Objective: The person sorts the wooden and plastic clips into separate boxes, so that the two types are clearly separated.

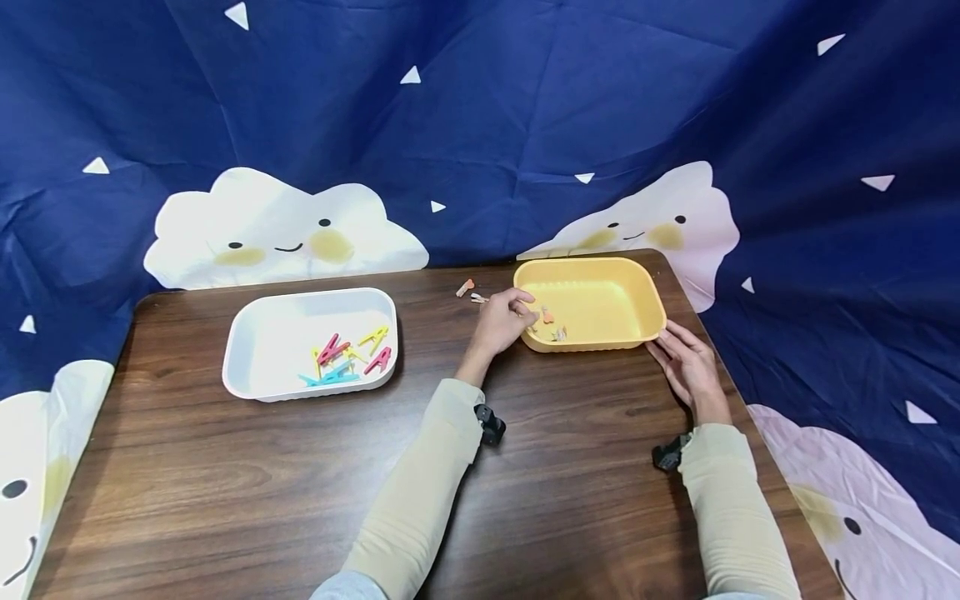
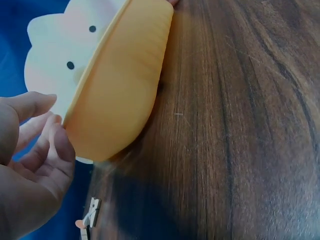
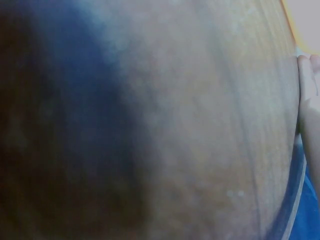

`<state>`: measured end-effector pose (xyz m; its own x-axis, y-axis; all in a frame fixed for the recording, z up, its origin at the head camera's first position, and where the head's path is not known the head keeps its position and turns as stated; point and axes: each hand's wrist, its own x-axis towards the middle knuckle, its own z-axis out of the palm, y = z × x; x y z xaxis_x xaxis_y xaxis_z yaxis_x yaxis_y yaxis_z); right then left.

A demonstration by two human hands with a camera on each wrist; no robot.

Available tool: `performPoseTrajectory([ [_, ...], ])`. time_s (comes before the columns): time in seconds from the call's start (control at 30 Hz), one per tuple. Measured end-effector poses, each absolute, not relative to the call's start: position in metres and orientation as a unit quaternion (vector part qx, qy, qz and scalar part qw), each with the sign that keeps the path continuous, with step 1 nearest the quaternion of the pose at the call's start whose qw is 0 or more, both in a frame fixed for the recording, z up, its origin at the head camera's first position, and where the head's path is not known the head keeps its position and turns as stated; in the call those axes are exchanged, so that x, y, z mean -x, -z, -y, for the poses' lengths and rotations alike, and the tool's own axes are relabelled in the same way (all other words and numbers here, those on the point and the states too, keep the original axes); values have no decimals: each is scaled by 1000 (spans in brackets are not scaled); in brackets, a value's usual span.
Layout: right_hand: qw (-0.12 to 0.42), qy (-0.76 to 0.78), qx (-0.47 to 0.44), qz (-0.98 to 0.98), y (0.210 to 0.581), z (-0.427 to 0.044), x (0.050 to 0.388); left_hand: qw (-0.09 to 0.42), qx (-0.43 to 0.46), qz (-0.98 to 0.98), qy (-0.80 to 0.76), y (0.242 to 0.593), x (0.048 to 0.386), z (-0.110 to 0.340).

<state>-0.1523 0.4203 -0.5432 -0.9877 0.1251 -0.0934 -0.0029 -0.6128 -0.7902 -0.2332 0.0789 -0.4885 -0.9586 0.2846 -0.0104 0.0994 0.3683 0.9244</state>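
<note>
A yellow plastic basin stands at the back right of the table, with a few small wooden clips inside near its left end; one has an orange piece. My left hand is at the basin's left rim, fingers bent loosely. In the left wrist view a gap shows between thumb and fingertips, and nothing is seen held. At the front right corner, my right hand touches the basin with fairly straight fingers. Two more small clips lie on the table behind my left hand.
To the left, a white basin holds several plastic clothespins in pink, yellow and blue. The brown wooden table ends at the back against a blue cloth printed with clouds.
</note>
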Motion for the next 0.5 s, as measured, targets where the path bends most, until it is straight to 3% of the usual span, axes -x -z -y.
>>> performPoseTrajectory([
  [0.5,35,-896,72,437,542,-422,152,48,-67,-822,-563,492,255,-48],
])
